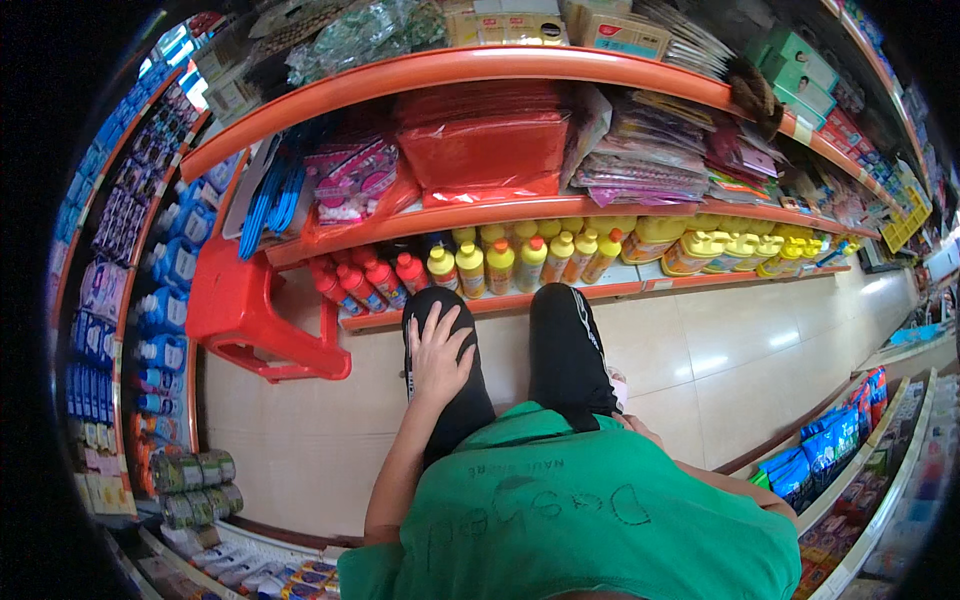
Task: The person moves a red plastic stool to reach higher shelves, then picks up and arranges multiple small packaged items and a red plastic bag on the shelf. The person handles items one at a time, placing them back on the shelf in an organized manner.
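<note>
My left hand (437,360) rests on the left knee of my black trousers (442,304), fingers spread, holding nothing. Beside my right hip, my right hand (637,429) is mostly hidden by the green T-shirt (600,517), so its grip does not show. Just past my knees, several bottles stand on the lowest shelf: red ones with red caps (382,281) at the left, then yellow ones (499,268) with yellow or orange caps. Farther right are yellow jugs with handles (697,251).
A red plastic stool (255,315) stands on the tiled floor (675,352) at the left. Above the bottles, an orange-edged shelf (450,212) bears red plastic packs (487,154). Blue detergent bottles (169,262) line the left shelving. Blue bags (829,442) sit at the lower right.
</note>
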{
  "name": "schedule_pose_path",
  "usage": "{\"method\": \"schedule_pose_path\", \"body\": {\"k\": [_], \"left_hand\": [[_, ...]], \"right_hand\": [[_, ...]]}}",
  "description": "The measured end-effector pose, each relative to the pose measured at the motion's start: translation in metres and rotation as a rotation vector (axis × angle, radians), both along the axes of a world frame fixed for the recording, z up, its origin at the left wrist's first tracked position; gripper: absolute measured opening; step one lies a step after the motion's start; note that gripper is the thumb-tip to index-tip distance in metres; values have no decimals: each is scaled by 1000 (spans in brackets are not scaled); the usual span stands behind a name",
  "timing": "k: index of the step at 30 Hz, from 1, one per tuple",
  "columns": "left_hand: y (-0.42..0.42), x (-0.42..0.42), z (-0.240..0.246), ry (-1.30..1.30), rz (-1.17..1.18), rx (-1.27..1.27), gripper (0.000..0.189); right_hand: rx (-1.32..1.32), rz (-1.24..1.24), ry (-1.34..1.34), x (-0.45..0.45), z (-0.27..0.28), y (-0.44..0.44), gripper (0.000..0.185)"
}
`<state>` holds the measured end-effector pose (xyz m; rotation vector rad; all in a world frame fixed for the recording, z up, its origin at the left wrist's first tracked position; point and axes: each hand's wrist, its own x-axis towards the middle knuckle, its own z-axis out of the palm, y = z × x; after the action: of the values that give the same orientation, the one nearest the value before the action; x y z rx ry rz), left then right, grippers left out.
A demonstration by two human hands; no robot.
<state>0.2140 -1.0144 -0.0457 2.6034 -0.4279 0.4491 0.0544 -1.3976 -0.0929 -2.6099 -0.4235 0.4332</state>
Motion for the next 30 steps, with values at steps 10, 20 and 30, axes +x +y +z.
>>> {"method": "schedule_pose_path", "body": {"k": [10, 20, 30], "left_hand": [[-5, 5, -5, 5, -16, 30, 23], [1, 3, -5, 26, 6, 44, 23], [12, -9, -4, -25, -14, -43, 21]], "right_hand": [[178, -113, -196, 27, -34, 11, 62], [-77, 515, 389, 110, 89, -4, 61], [330, 436, -319, 257, 195, 165, 32]]}}
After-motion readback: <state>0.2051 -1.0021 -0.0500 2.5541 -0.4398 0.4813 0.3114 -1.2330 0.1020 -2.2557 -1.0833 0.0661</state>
